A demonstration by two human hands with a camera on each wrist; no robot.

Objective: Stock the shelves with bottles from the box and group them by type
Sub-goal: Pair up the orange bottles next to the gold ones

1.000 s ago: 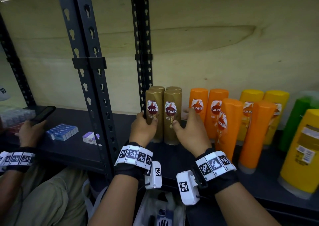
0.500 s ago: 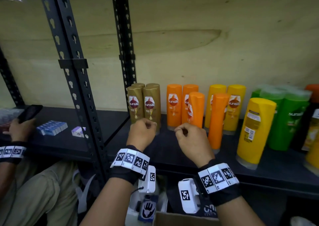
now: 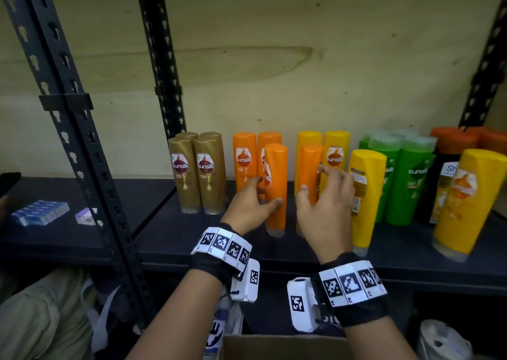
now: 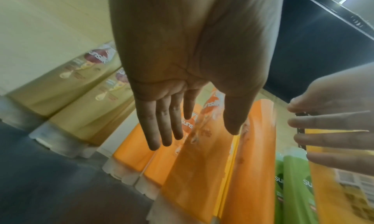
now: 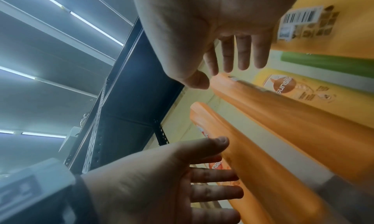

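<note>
On the dark shelf (image 3: pixel 170 238), Sunsilk bottles stand in colour groups. Two orange bottles stand in front of the row. My left hand (image 3: pixel 267 190) is open, thumb and fingers either side of the left front orange bottle (image 3: pixel 275 217). My right hand (image 3: pixel 312 178) is open too, fingers spread about the right front orange bottle (image 3: pixel 310 162). Both wrist views show straight fingers: left hand (image 4: pixel 202 136) above the orange bottles (image 4: pixel 202 171), right hand (image 5: pixel 220 74) by an orange bottle (image 5: pixel 283 115). Whether the fingers touch the bottles is unclear.
Brown bottles (image 3: pixel 197 173) stand left of the orange ones; yellow (image 3: pixel 336 151), green (image 3: pixel 406 178) and dark bottles (image 3: pixel 444 173) stand to the right. A black upright post (image 3: pixel 82 153) rises at left. A cardboard box (image 3: pixel 274 346) sits below the shelf. Another person's leg (image 3: pixel 35 318) is at left.
Both hands left the brown bottles, drew back with curled fingers, then moved right and opened around the two front orange bottles. My view shifted right as well.
</note>
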